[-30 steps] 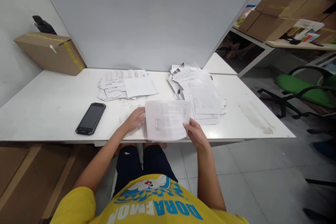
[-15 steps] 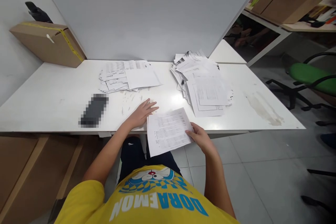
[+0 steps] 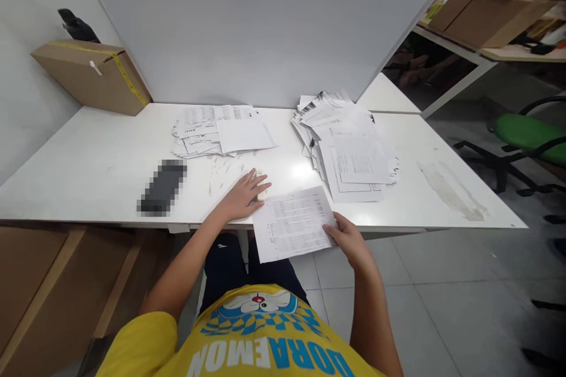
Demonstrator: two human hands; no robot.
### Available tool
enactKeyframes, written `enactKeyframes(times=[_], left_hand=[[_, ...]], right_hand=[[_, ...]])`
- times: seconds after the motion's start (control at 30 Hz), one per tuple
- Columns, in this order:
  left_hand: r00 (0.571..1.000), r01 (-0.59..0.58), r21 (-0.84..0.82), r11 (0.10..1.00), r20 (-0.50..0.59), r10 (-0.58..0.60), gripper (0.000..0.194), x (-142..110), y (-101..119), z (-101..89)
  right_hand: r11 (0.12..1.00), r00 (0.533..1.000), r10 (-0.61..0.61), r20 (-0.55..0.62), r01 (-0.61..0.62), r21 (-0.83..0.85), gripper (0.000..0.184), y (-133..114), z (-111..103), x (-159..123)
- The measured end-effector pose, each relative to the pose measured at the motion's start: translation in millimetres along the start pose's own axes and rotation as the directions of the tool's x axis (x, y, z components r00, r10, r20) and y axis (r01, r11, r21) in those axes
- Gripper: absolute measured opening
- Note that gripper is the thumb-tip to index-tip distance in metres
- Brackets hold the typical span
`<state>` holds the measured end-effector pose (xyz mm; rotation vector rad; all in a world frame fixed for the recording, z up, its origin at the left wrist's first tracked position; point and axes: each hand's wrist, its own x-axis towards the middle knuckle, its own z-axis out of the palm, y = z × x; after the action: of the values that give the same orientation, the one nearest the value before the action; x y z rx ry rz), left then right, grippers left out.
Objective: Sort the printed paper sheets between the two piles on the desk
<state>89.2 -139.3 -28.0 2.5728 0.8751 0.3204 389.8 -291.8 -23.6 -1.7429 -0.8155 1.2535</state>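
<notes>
My right hand (image 3: 351, 240) pinches a printed sheet of paper (image 3: 294, 224) by its right edge, thumb on top. The sheet lies tilted over the table's front edge, its lower part above my lap. Beside the sheet's upper left corner, my left hand (image 3: 243, 195) rests on the table with fingers spread. A small cream-coloured object (image 3: 264, 194) shows between and beyond those fingers; its kind is partly hidden. Behind my left hand is a pile of papers (image 3: 241, 134) with a blank sheet on top. A larger, untidy pile of printed papers (image 3: 360, 156) lies to the right.
On the white table (image 3: 106, 147), a dark pixelated object (image 3: 163, 187) lies at the left. A cardboard box (image 3: 95, 79) leans at the back left, near a grey panel (image 3: 265, 29). A green chair (image 3: 526, 134) and stacked cardboard boxes (image 3: 490, 12) are to the right.
The view has shifted slightly. The cream object now shows by my left fingers, where it was barely visible before. My right hand keeps its hold on the sheet.
</notes>
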Motion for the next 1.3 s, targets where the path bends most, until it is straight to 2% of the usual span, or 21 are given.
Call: enactKeyframes(times=[0.4, 0.63, 0.87, 1.1, 1.3], left_hand=[[1.000, -0.025, 0.082, 0.996, -0.015, 0.027, 0.060, 0, 0, 4.0], [0.999, -0.031, 0.101, 0.994, -0.033, 0.035, 0.067, 1, 2, 4.2], [0.999, -0.026, 0.077, 0.997, -0.017, 0.027, 0.060, 5, 3, 2.2], [0.999, -0.027, 0.047, 0.999, -0.032, 0.028, 0.065, 5, 4, 1.5], [0.998, -0.013, 0.029, 0.999, -0.067, 0.015, 0.057, 8, 4, 4.2]], right_hand=[[0.998, 0.999, 0.030, -0.017, -0.029, 0.051, 0.057, 6, -1, 0], [0.999, 0.999, 0.038, -0.011, -0.037, 0.035, 0.050, 7, -4, -1], [1.000, 0.999, 0.001, -0.033, 0.000, 0.023, 0.050, 7, -4, 2], [0.999, 0.999, 0.009, -0.051, -0.006, 0.049, 0.048, 6, -10, 4], [1.000, 0.999, -0.017, -0.040, 0.017, 0.002, 0.046, 6, -14, 5]])
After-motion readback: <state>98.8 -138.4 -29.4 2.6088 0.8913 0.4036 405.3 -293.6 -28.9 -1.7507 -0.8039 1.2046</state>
